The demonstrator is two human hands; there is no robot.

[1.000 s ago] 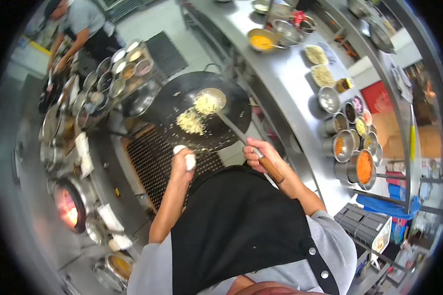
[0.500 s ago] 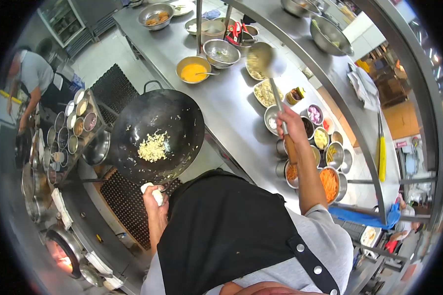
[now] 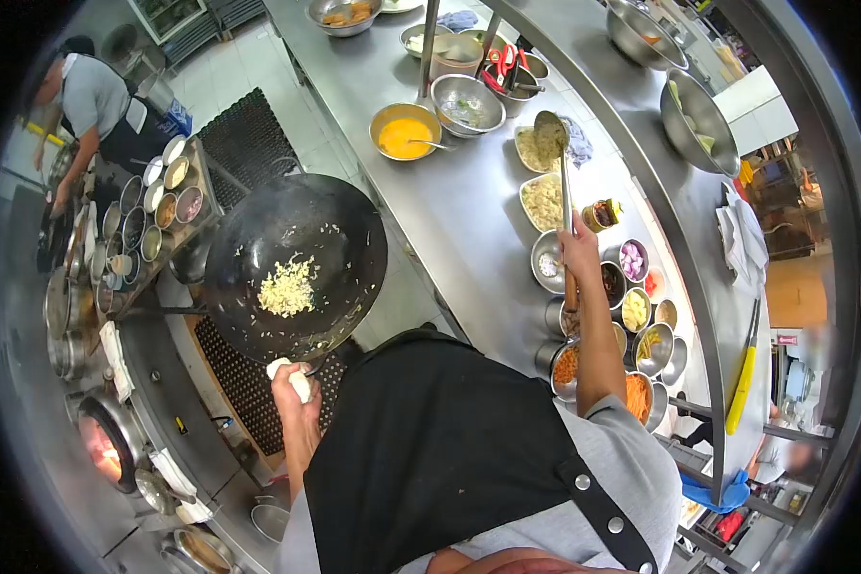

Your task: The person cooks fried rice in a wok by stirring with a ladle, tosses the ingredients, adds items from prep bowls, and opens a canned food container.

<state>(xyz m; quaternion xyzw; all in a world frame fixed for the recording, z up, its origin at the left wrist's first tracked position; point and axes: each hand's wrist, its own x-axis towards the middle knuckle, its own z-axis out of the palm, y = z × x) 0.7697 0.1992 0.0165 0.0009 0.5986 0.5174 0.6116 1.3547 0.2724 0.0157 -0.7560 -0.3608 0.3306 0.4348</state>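
My left hand is closed around the handle side of a large black wok, with a folded white cloth in its grip. Pale chopped bits lie heaped in the wok, and a few are scattered up its wall. Over the steel counter, my right hand grips the wooden handle of a long ladle. The ladle's bowl is at the right edge of a dish of pale minced food; whether they touch, I cannot tell. A second pale-filled dish lies just below.
A bowl of beaten egg with a spoon stands on the counter. Tubs of shredded carrot and chopped onion crowd near my right forearm. At left are a lit burner, a rack of seasoning pots and another person.
The whole view has shifted, moving the counter items right and down in the picture. The ladle's bowl has swung toward the right edge of the dish. Both grips are unchanged.
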